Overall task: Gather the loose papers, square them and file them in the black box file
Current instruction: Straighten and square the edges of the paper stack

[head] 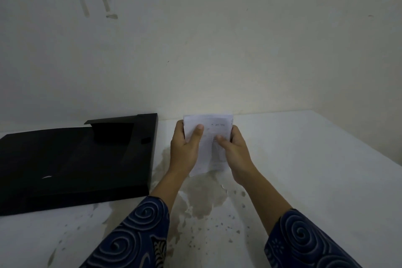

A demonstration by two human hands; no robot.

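A small stack of white papers [210, 128] with faint handwriting stands roughly upright above the table, held between both hands. My left hand [185, 150] grips its left edge with the thumb across the front. My right hand [237, 154] grips the right edge, thumb also on the front sheet. The stack's lower edge hangs just above the table surface. The black box file [71, 159] lies flat to the left of my hands, its lid shut, apart from the papers.
The white table [315, 169] has a worn, stained patch with peeling spots under my forearms. A pale wall [217, 50] rises right behind the table. The table's right edge runs diagonally at the far right.
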